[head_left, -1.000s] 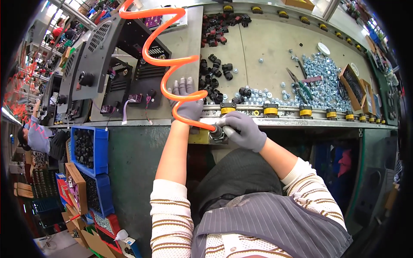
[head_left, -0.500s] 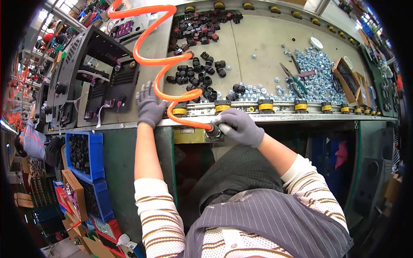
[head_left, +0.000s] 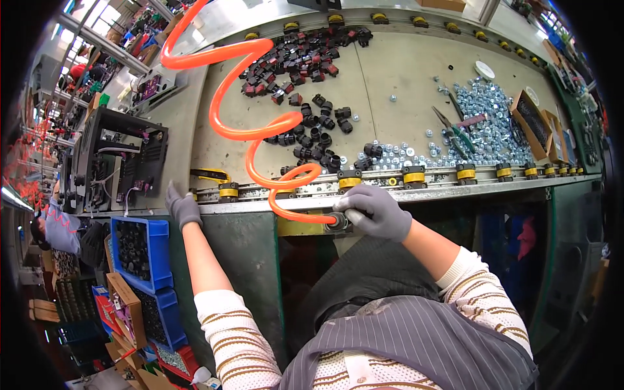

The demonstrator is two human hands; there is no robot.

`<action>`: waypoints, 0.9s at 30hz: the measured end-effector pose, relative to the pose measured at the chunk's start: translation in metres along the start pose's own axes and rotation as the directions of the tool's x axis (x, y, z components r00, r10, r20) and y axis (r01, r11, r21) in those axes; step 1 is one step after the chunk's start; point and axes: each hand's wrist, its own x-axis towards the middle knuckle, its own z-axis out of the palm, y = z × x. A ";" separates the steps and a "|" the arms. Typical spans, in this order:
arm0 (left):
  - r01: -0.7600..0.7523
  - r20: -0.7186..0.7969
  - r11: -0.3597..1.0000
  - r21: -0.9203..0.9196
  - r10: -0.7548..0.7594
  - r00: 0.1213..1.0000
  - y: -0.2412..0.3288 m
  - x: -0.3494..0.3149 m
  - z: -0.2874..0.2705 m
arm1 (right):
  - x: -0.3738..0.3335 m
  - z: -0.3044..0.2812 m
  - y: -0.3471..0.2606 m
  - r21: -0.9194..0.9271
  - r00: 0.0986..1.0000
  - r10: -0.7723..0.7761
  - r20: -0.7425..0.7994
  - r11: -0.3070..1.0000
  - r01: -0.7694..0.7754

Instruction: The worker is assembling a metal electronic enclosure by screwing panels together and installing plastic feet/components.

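Observation:
My gloved left hand (head_left: 183,207) lies at the bench's front edge with its fingers stretched out, holding nothing. Just beyond its fingertips is a black metal equipment case (head_left: 127,156), open-sided, with wires and small boards inside. My gloved right hand (head_left: 377,211) is curled at the front edge, its fingertips closed on a round dark air tool (head_left: 338,222) where the hose ends. Most of that tool is hidden below the hose fitting and my fingers. An orange coiled hose (head_left: 240,134) rises from it across the bench toward the upper left.
A roller rail (head_left: 312,188) runs along the front edge. Behind it lie black switches (head_left: 318,65), black round fittings (head_left: 318,136), silver nuts (head_left: 484,110) and pliers (head_left: 455,133). Blue bins (head_left: 159,253) stand below at left. A person (head_left: 62,227) is farther left.
The black case has slid left, away from the rail, and my left hand has moved left along the edge with it. My right hand stays at the air tool. The view has shifted slightly.

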 end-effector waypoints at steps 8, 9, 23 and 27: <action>0.109 0.057 0.665 -0.739 -0.100 0.993 -0.017 -0.051 -0.047 | 0.002 0.005 0.005 -0.007 0.993 -0.087 -0.082 0.996 0.087; 0.128 0.110 0.651 -0.749 -0.069 0.992 -0.019 -0.062 -0.051 | 0.001 0.005 0.005 -0.011 0.992 -0.087 -0.094 0.996 0.087; -0.610 0.377 0.791 0.046 0.551 0.744 0.144 -0.164 -0.039 | -0.028 -0.042 0.013 -0.206 0.991 0.041 -0.125 0.976 -0.066; -0.566 0.332 0.821 0.069 0.516 0.789 0.124 -0.156 -0.026 | -0.098 -0.165 0.012 -0.703 0.913 -0.066 -0.403 0.661 -0.262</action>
